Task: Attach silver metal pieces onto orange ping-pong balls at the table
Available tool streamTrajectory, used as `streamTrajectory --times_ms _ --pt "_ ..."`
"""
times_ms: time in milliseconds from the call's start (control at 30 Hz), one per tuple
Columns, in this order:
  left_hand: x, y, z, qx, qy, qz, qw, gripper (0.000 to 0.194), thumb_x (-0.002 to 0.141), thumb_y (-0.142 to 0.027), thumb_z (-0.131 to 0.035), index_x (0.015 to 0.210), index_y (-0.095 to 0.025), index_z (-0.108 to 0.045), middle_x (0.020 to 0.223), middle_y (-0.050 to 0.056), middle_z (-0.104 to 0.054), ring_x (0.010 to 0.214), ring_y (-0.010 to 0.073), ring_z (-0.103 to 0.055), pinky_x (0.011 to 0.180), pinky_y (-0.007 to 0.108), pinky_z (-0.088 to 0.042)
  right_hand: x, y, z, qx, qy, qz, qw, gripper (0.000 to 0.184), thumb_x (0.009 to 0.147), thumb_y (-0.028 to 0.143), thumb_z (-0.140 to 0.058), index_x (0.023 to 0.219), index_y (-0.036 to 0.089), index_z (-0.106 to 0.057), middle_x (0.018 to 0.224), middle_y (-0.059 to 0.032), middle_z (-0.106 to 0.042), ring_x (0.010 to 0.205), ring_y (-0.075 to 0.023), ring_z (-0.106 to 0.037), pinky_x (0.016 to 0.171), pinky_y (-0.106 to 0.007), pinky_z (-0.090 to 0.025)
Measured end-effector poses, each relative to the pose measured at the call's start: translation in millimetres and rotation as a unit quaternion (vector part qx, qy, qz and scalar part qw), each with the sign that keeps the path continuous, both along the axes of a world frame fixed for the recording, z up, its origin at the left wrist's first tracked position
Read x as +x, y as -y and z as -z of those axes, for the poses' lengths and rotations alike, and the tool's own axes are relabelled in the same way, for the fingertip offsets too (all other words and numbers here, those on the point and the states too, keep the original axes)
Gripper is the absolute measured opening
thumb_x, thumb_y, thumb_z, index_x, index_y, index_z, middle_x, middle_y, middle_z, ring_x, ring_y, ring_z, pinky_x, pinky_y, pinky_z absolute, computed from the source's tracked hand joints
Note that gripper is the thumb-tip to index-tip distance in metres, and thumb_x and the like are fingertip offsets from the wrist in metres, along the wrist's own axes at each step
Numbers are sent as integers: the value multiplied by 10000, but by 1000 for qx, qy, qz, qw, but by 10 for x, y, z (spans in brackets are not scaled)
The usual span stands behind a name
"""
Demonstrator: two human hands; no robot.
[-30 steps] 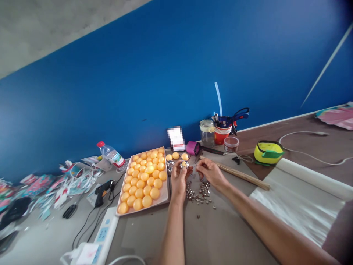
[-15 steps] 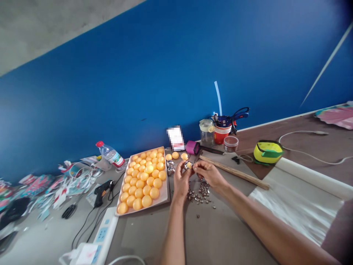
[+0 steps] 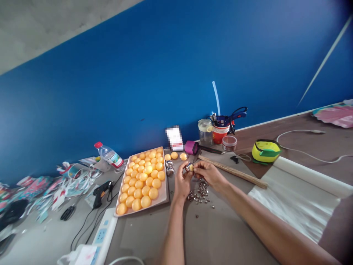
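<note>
My left hand (image 3: 183, 182) grips an orange ping-pong ball (image 3: 190, 167), part of its surface covered in shiny silver pieces. From the right, my right hand (image 3: 209, 174) meets the ball with thumb and finger pinched together; whatever is between them is too small to make out. Below both hands lies a scatter of small shiny metallic pieces (image 3: 202, 191). Silver-covered balls (image 3: 170, 168) sit left of my left hand, against a shallow tray (image 3: 158, 199) full of orange balls. A few loose orange balls (image 3: 174, 155) rest behind them.
A wooden stick (image 3: 234, 172) and white sheet (image 3: 296, 198) lie on the right, near a yellow-green container (image 3: 266, 151). At the back stand a jar (image 3: 205, 134) and red cup (image 3: 220, 135). Leftward are a bottle (image 3: 110, 156), glue gun (image 3: 99, 193), scissors (image 3: 67, 212) and power strip (image 3: 106, 230).
The ball has turned slightly in my fingers, with more of its orange side now facing right. Both hands stay in nearly the same place; the whole view has shifted a little.
</note>
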State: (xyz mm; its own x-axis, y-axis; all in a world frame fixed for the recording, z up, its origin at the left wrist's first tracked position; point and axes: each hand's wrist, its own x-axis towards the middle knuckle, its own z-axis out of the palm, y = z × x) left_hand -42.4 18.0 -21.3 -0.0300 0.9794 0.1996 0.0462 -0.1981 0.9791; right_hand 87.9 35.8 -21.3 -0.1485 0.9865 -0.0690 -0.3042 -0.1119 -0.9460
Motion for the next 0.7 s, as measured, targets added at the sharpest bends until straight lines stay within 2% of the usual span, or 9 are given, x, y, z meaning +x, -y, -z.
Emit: streamTrajectory --times_ms 133,333,433,533,600,633,700 --pt "6 0 33 -2 -6 4 1000 417 757 -329 -656 1132 -169 -568 1179 112 -595 1099 248 -554 921 378 -453 0 -25 52 16 30 17 999 184 609 300 -646 691 172 -542 566 47 -551 474 -85 -467 495 -226 -344" --pt "42 18 11 -17 -23 -9 1000 373 737 -260 -664 1092 -171 -597 1125 102 -624 1035 234 -586 889 368 -470 -35 -15 61 31 178 58 982 85 647 245 -580 639 188 -517 449 53 -500 435 -100 -438 458 -226 -313" --pt "32 10 -6 -7 -18 -20 1000 381 737 -287 -669 1094 -172 -602 1131 103 -620 1050 234 -578 895 363 -467 -4 -45 63 38 130 29 990 167 663 326 -604 660 190 -508 502 43 -527 451 -101 -454 471 -229 -336" --pt "-7 -19 5 -10 39 -31 999 412 742 -345 -667 1110 -181 -583 1149 101 -609 1035 234 -591 884 366 -479 91 -105 73 73 95 0 993 242 712 419 -579 694 184 -526 542 37 -529 485 -102 -469 506 -233 -361" --pt "-29 -38 18 -28 104 -36 994 433 740 -364 -667 1122 -195 -554 1168 98 -593 971 225 -624 851 372 -500 163 -130 84 117 182 -11 976 213 738 385 -562 720 173 -575 591 16 -561 545 -117 -502 546 -239 -373" --pt "-36 -44 23 -34 135 -34 990 438 738 -363 -669 1125 -204 -540 1175 94 -586 936 218 -638 836 374 -508 191 -130 90 142 249 -22 958 183 740 347 -564 744 168 -603 637 2 -588 587 -128 -522 572 -244 -380" --pt "-37 -49 23 -38 182 -25 982 435 731 -346 -679 1116 -214 -523 1145 82 -591 876 204 -658 823 376 -514 215 -102 97 187 386 -55 902 150 724 279 -580 806 169 -642 738 -25 -630 669 -153 -556 632 -259 -389"
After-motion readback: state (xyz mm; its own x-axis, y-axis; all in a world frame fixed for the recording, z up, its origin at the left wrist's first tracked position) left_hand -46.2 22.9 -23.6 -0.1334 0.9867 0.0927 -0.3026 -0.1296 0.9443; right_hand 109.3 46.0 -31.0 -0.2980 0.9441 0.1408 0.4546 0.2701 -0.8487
